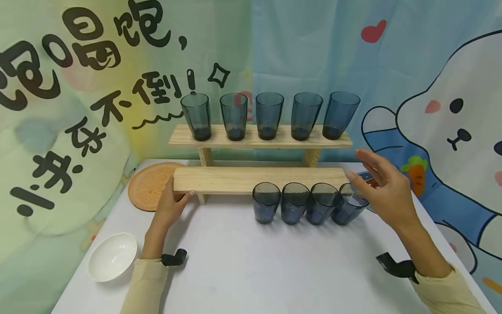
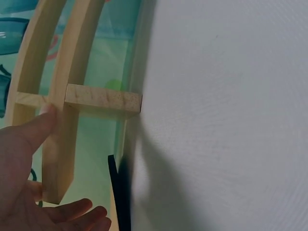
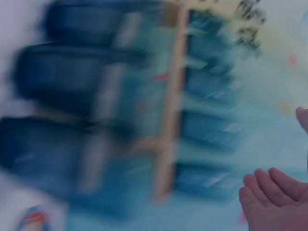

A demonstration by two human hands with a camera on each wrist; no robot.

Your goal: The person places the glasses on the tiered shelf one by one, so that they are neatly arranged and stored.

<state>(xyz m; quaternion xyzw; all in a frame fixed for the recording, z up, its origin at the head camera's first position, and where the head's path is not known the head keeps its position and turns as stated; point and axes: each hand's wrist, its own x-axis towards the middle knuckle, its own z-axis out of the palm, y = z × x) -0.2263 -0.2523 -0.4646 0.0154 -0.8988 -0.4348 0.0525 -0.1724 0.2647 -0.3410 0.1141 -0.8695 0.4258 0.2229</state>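
Observation:
A two-tier wooden rack [image 1: 219, 179] stands at the back of the table. My left hand [image 1: 171, 208] holds the left end of its lower board; in the left wrist view the thumb [image 2: 36, 127] presses on the board's edge, with the other fingers round the end. Several blue-tinted glasses [image 1: 267, 115] stand in a row on the upper board. Below the lower board, several more such glasses [image 1: 266, 205] stand on the table, side by side toward the right. My right hand [image 1: 386, 194], fingers loosely extended, hovers beside the rightmost table glass [image 1: 347, 213], holding nothing.
A round orange-brown mat [image 1: 143, 187] lies at the rack's left, and a white bowl [image 1: 113, 257] sits nearer on that side. A blue patterned plate [image 1: 368, 179] is partly hidden behind my right hand. A printed curtain [image 1: 290, 43] hangs behind the table.

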